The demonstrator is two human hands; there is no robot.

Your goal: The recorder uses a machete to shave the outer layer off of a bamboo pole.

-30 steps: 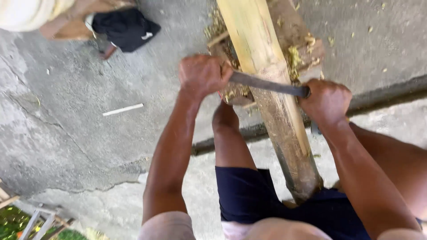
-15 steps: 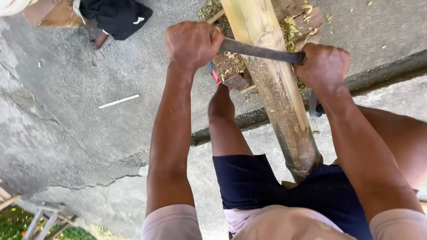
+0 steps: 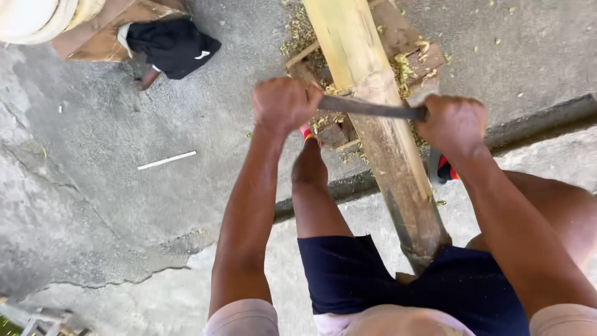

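A thick pale bamboo pole (image 3: 367, 81) runs from between my knees up to the top of the view, resting on a wooden block (image 3: 413, 43). A dark flat blade (image 3: 367, 107) lies straight across the pole. My left hand (image 3: 283, 102) is closed around one end of the blade on the pole's left. On the pole's right, my right hand (image 3: 453, 121) is closed around the other end. Greenish shavings (image 3: 298, 31) lie around the block.
Grey cracked concrete ground spreads to the left, with a thin white stick (image 3: 166, 160) on it. A black cloth (image 3: 171, 45) and a brown board (image 3: 102, 31) lie at the top left. A dark groove (image 3: 348, 186) crosses the ground under my legs.
Both hands and the blade have moved back down the pole toward me from where they were half a second ago. The pole has stayed in place.
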